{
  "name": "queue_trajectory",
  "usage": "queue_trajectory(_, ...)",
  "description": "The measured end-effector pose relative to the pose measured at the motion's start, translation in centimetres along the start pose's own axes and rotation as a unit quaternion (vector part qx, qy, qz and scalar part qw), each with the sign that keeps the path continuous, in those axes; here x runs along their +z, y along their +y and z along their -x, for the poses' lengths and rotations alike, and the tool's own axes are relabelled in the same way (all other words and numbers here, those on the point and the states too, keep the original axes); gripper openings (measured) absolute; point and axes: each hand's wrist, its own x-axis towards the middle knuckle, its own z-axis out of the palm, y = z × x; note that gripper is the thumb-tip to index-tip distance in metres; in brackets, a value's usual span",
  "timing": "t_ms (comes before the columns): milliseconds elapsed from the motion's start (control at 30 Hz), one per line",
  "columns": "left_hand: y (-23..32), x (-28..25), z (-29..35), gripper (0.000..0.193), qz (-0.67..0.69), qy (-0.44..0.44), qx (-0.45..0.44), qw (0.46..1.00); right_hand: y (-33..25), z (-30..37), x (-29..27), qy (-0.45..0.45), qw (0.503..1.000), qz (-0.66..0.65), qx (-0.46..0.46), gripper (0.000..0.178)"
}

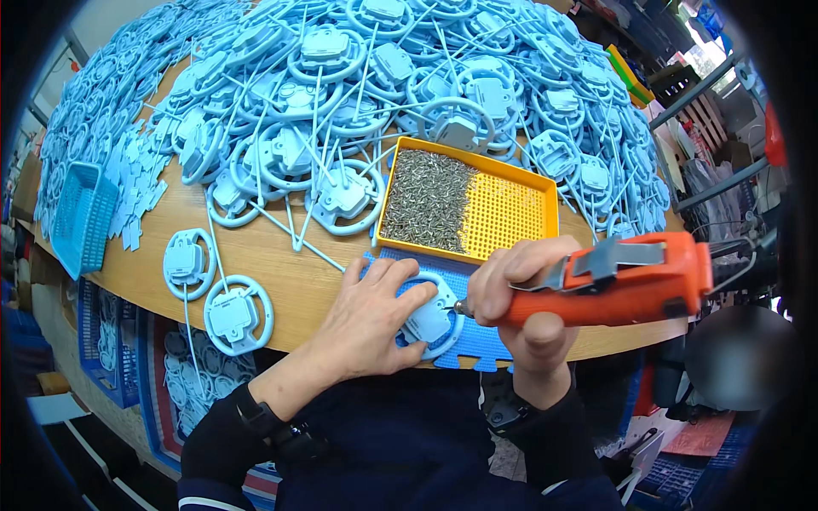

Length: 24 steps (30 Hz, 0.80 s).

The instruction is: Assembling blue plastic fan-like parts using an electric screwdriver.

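Observation:
My left hand (366,319) presses down on a light blue plastic wheel-shaped part (430,328), its fingers curled over the ring and the flat block in the middle. The part lies on a blue foam mat (479,341) at the table's near edge. In my right hand (538,345) is an orange electric screwdriver (609,285), held almost level. Its tip meets the right side of the part; whether a screw sits under it is too small to tell. Just beyond the mat is a yellow tray (515,213) with small metal screws (426,196) heaped in its left half.
A large pile of similar wheel-shaped parts (328,51) with thin stems covers the far table. Two more (234,319) lie left of my left hand. A blue basket (83,217) stands at the left edge near flat pieces (136,183). Crates (153,400) sit below the table.

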Motion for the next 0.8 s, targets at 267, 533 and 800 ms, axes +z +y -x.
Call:
queue_trajectory(267,0.2,0.0,0.4,0.061,-0.004,-0.001,0.003,1.0,0.5,0.0,0.8,0.016,0.999,0.016,0.023,0.053)
queue_trajectory(533,0.1,0.1,0.2,0.061,0.0,-0.001,-0.007,1.0,1.1,0.0,0.9,0.018,0.999,0.005,0.04,0.051)
queue_trajectory(800,0.9,-0.1,0.1,0.056,-0.036,0.025,-0.014,0.999,1.5,-0.1,1.0,-0.019,0.998,0.037,0.057,0.051)
